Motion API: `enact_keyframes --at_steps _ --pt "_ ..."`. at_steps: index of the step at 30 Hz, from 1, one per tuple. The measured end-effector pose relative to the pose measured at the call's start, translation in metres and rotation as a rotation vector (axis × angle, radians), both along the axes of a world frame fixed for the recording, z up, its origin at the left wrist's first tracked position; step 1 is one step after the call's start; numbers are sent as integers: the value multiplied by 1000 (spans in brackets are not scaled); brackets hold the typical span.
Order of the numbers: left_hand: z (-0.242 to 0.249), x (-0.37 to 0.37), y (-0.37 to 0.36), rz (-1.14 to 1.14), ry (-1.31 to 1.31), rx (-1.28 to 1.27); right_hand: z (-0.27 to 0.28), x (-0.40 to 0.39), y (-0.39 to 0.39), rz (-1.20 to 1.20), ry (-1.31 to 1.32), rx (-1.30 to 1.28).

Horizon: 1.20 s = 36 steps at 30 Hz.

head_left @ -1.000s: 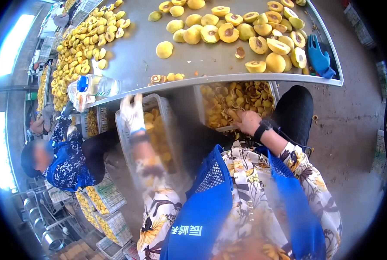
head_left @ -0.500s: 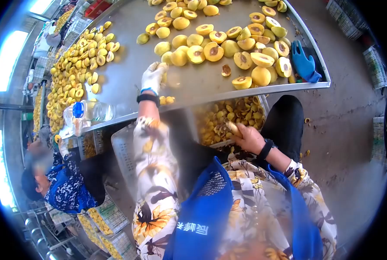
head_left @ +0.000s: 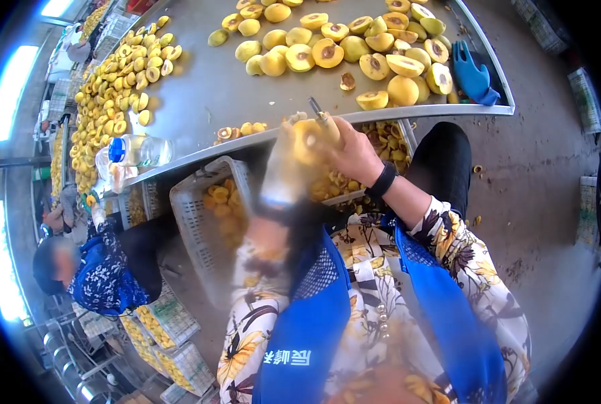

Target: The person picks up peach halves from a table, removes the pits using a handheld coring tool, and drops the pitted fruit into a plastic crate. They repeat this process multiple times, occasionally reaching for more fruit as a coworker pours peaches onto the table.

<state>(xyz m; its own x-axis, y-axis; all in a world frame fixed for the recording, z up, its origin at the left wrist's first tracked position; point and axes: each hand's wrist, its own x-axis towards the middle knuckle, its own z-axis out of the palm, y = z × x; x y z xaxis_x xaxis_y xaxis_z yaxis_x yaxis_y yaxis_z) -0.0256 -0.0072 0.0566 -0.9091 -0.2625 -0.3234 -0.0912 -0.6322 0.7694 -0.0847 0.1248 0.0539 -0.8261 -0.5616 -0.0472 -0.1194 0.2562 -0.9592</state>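
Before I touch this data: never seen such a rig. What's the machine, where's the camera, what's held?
There is no machine: you see a person working by hand. Every picture comes from one camera worn on that person's head, looking forward and down.

The white-gloved left hand holds a yellow fruit; motion blur hides whether it is whole or cut. The ungloved right hand grips a slim tool with a dark tip, right beside the fruit.

On the metal table lie loose fruits, many halved, a larger heap, a clear bottle and a blue glove. Below its edge stands a crate with yellow pieces inside.
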Motion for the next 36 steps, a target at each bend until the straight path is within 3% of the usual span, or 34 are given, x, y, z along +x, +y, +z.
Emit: enact_keyframes --at_steps 1,3,5,9,15,17,20,22,24,25,28,29,33,36 --pt "-10 1 5 64 0 13 -3 3 1 -17 8 46" --pt "-11 -4 2 237 -282 258 -6 11 7 0 48 132" --pt "-45 -1 5 306 -12 32 -7 17 17 73 125 206" --pt "-18 4 18 188 -5 -422 -5 28 28 116 141 276" --pt "-18 7 27 278 -42 -352 -2 36 30 113 123 340" --pt "-54 5 18 340 68 -824 -2 39 32 121 134 307" --pt "-54 2 8 178 147 -1159 -6 40 32 184 133 363" --pt "-40 -1 -6 -31 62 -859 -14 39 34 237 134 339" --pt "-28 -3 -17 -238 -124 -155 -13 38 34 264 64 326" --pt "-18 -4 -16 -281 -163 -156 -7 37 34 264 -3 325" --pt "-10 -3 2 -62 53 -206 -21 39 28 163 -6 149" --pt "0 3 8 18 57 38 -28 40 26 113 24 61" --pt "-8 2 41 483 -59 -285 -6 49 19 148 -383 113" --pt "-21 3 33 417 -97 -63 -12 55 18 150 -366 118"
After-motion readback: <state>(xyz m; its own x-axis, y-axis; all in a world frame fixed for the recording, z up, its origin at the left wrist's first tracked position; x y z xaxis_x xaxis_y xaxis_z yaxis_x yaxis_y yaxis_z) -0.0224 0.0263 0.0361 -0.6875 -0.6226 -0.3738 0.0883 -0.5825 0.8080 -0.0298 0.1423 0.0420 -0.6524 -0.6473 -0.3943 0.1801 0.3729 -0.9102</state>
